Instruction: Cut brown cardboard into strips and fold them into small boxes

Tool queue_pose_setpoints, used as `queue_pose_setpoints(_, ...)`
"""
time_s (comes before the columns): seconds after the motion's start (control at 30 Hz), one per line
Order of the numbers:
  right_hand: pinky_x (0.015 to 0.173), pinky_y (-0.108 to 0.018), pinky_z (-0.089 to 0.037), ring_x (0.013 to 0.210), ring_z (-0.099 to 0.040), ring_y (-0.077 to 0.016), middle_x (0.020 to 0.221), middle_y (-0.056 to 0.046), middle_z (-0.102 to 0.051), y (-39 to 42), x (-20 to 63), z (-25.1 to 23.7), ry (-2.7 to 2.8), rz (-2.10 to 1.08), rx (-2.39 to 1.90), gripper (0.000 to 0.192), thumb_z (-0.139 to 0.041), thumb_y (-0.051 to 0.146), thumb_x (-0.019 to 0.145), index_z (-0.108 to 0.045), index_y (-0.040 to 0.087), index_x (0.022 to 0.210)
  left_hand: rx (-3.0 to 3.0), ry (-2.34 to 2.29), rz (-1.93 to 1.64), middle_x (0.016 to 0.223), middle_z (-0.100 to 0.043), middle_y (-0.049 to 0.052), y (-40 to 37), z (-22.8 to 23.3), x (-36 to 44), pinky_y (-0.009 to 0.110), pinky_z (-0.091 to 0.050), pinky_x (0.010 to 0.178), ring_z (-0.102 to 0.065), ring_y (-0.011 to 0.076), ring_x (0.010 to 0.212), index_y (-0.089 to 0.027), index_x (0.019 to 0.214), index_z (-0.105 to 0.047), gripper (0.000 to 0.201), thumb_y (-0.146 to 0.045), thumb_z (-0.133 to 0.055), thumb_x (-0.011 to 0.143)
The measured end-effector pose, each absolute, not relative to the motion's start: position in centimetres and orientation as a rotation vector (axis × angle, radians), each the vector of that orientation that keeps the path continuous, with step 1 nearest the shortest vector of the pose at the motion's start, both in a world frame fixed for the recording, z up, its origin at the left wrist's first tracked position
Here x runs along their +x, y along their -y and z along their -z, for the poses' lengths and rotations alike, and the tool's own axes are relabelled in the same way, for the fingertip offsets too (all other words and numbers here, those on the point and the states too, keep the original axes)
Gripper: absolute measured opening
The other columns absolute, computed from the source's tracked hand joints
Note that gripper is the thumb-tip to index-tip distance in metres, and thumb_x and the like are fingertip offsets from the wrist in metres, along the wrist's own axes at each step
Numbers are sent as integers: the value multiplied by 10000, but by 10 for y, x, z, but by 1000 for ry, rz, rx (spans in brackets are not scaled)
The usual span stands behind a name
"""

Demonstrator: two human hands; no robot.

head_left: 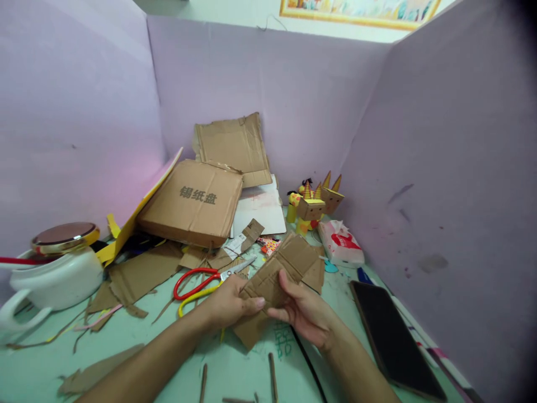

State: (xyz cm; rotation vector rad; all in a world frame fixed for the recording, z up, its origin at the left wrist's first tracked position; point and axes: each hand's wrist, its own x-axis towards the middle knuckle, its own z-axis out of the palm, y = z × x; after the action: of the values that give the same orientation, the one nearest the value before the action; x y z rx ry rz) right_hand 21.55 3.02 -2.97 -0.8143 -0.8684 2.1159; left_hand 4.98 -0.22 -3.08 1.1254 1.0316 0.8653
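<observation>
A creased piece of brown cardboard (293, 258) is held up over the table between my two hands. My left hand (230, 307) grips its lower left edge, thumb on the upper face. On its lower right side is my right hand (305, 313), with the thumb pressed on the face and the other fingers partly hidden behind. Below the hands, another cardboard bit (250, 331) shows; whether it joins the held piece I cannot tell. Red-handled scissors (197, 282) lie just beyond my left hand, next to a yellow handle (197, 298).
A cardboard box (193, 201) and flat sheets lean at the back. Scraps (142, 274) and a white pot (59, 282) stand left. Small cardboard figures (312, 208), a tissue pack (342, 243) and a dark phone (394, 338) are right. Purple panels (268, 84) enclose the table.
</observation>
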Motion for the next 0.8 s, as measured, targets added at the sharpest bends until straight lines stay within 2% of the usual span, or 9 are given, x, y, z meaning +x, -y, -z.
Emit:
queue_pose_setpoints(0.07,612,-320,-582,839,-672,-202,1022,-52,-692,-32,217,29,811,-2196,-712,348,-657,361,739,-600,216,1050,1215,-1035,-868,664,-604,10,3,27,49,231,-388,544,-492,117,564,-118,769,-642,342,-386,-721,572)
queue_pose_setpoints(0.17,658,-423,-577,901,-659,-258,1067,-76,-676,-34,219,27,750,-2251,-610,379,-665,370,728,-597,202,1061,1327,-1062,-841,615,-556,-8,5,19,45,206,-365,499,-458,97,536,-114,747,-629,287,-372,-671,629)
queue_pose_setpoints(0.33,599,-420,-589,873,-667,-249,983,-42,-709,-35,221,25,612,-2113,-626,303,-691,298,714,-622,230,1001,1381,-1043,-711,567,-511,-19,13,14,39,198,-363,403,-473,96,443,-141,758,-551,295,-406,-612,645)
queue_pose_setpoints(0.47,654,-497,-575,895,-660,-245,989,-9,-709,-35,222,25,571,-2041,-630,319,-678,273,731,-606,284,1041,1453,-1122,-649,532,-481,-32,14,18,37,200,-353,369,-446,90,389,-145,754,-541,258,-394,-553,686)
queue_pose_setpoints(0.57,674,-495,-572,919,-653,-244,1013,-12,-701,-39,225,25,594,-2012,-657,310,-669,280,740,-606,284,1044,1578,-1217,-696,646,-566,1,8,11,31,222,-392,454,-502,119,508,-139,864,-603,279,-339,-597,671)
queue_pose_setpoints(0.67,697,-462,-571,930,-649,-230,990,-20,-708,-45,228,26,594,-1978,-659,256,-657,298,750,-627,264,1002,1615,-1427,-1067,848,-623,47,9,-5,22,248,-419,610,-542,161,713,-156,950,-618,327,-312,-643,663)
queue_pose_setpoints(0.73,697,-458,-571,930,-649,-232,986,-24,-709,-48,229,29,586,-1970,-669,248,-645,300,760,-626,261,1004,1533,-1345,-1257,827,-631,53,25,-8,18,261,-422,612,-553,181,728,-160,881,-644,299,-368,-662,666)
queue_pose_setpoints(0.8,689,-472,-573,928,-651,-242,998,-16,-706,-50,229,31,565,-1969,-691,283,-638,292,767,-603,280,1048,1296,-1025,-1204,866,-653,72,57,1,18,285,-439,628,-579,220,773,-171,813,-669,309,-410,-709,621)
